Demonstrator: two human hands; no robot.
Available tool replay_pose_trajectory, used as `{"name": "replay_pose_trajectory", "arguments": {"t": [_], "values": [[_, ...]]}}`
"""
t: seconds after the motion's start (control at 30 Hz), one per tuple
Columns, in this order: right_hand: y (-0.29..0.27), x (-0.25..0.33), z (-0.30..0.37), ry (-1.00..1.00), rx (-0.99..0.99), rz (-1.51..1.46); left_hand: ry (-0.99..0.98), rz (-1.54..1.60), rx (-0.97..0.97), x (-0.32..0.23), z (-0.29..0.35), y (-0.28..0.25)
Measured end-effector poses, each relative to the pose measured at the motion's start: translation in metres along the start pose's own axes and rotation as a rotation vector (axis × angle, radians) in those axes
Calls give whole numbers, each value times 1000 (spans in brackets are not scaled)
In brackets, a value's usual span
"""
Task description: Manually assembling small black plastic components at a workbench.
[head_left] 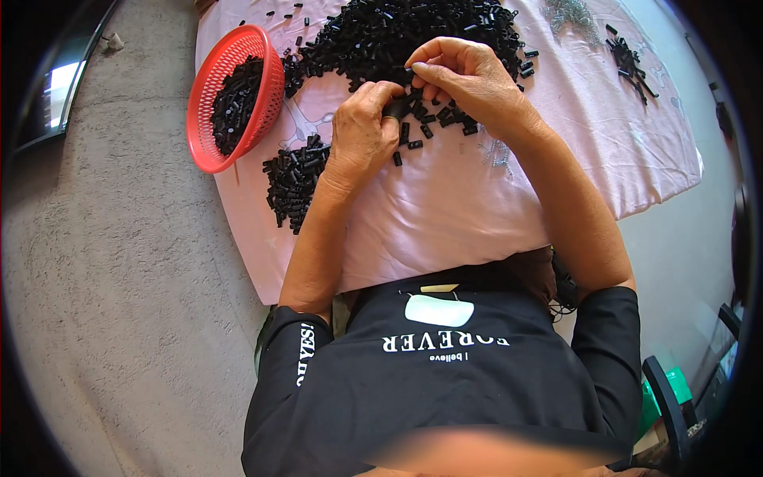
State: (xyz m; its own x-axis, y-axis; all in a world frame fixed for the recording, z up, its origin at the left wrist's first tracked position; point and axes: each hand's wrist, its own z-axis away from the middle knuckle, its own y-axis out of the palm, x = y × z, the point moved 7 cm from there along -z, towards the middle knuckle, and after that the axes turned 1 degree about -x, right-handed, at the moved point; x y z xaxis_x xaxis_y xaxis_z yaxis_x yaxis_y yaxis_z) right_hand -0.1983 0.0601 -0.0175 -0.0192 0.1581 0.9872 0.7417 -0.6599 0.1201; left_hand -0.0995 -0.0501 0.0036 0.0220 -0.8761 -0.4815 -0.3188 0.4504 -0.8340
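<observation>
My left hand (364,135) is closed above the cloth, thumb and fingers drawn together at the near edge of a big heap of small black cylindrical parts (381,40). Whatever lies in its fingertips merges with the dark parts behind. To its right and slightly higher, my right hand (475,86) pinches with thumb and forefinger. A tiny item may be at that pinch, too small to name. The fingertips of both hands are close together but apart. Loose black parts (415,145) lie on the cloth below and between the hands.
A red perforated plastic basket (274,79) partly filled with black parts stands at the left. Nearer me is a smaller pile of black parts (290,183). Thin silvery pieces (497,155) lie right of centre, more at the far right. Pink cloth (445,215) covers the table.
</observation>
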Motion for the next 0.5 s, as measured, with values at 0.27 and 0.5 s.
{"name": "replay_pose_trajectory", "arguments": {"t": [0.27,0.5], "values": [[0,-1,0,6,13,-15,23,65,15,-3,4,-2],[-2,-4,0,62,9,-125,-70,90,-126,15,8,-18]]}}
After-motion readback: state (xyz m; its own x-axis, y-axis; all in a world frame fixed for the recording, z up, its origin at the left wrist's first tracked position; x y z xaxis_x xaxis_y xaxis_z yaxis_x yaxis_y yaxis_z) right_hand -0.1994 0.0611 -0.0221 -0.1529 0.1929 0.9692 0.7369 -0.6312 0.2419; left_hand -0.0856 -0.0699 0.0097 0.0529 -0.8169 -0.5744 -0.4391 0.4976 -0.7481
